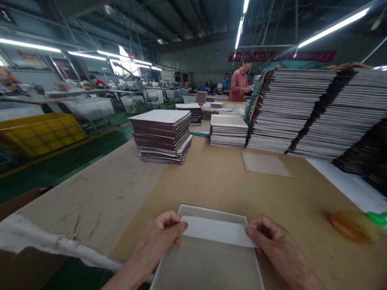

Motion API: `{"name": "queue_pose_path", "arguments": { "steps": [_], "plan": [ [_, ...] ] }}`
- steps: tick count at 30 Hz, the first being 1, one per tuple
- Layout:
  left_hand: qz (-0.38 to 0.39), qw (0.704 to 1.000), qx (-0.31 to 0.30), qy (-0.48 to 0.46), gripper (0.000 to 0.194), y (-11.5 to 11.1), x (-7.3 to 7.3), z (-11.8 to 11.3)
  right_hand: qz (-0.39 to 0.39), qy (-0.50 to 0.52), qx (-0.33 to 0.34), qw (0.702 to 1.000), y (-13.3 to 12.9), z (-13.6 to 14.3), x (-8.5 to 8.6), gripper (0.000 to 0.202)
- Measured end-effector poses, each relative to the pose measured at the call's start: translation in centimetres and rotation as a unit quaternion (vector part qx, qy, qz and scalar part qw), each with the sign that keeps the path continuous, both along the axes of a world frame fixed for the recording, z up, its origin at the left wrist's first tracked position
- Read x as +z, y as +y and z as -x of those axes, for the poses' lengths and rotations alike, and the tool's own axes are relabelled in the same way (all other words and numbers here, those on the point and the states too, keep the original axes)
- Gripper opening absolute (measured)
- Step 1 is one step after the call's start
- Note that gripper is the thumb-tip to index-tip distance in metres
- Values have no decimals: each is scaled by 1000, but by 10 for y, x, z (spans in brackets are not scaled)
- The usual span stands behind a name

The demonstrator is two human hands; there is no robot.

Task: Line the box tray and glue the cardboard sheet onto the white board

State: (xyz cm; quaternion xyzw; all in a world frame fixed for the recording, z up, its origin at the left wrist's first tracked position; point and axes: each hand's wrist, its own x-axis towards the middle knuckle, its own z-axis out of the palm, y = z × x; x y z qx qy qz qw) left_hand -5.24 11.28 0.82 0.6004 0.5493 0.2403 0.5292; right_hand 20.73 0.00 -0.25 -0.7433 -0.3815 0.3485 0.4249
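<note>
A white strip of paper is pinched at each end: the left hand is closed on its left end between thumb and fingers, the right hand closed on its right end, and the strip is held level just above a shallow white tray at the near edge of the desk. The desk is covered with brown board, scuffed grey along its left part. A single flat card is seen lying farther back, well apart from the hands, and an orange object with a green tip is blurred at the right. Stacks of dark-edged boards are ranged behind: one stack at left, a lower stack in the middle, tall leaning piles at right. A person in a red shirt is glimpsed at the far end. Strip lights are hung under a dark roof, yellow crates are set on a green floor, and red banners are hung on the far wall, their writing too small to be read.
</note>
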Motion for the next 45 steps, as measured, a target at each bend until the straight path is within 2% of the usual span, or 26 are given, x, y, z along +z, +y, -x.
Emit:
{"name": "queue_pose_path", "arguments": {
  "steps": [4, 8, 13, 16, 22, 28, 33, 38, 45],
  "plan": [
    [-31, 999, 4, 39, 31, 11, 1, -8, 2, -38, 10, 999, 14, -8, -1, 37],
    [-49, 995, 10, 81, 34, 14, -1, -11, -6, -32, 4, 999, 20, -12, -11, 36],
    [-72, 991, -1, 113, 31, 16, -11, -10, -16, -14, -51, 998, 20, -2, -21, 36],
    [-91, 987, -3, 129, 30, 19, -16, -10, -9, -41, -80, 996, 19, 3, -21, 38],
    [-92, 985, 21, 144, 28, 24, -17, -14, 33, -57, -50, 997, 23, -3, -29, 48],
    [-78, 984, -3, 159, 30, 33, -24, -13, 6, -64, -127, 990, 30, 11, -24, 44],
    [-95, 976, -32, 192, 33, 37, -31, -12, 30, -59, -99, 993, 32, 9, -23, 46],
    [-82, 975, -44, 200, 40, 39, -28, -13, 20, -65, -107, 992, 32, 14, -19, 39],
    [-89, 972, -36, 215, 43, 40, -32, -13, 26, -63, -95, 993, 32, 13, -19, 36]
  ]
}}
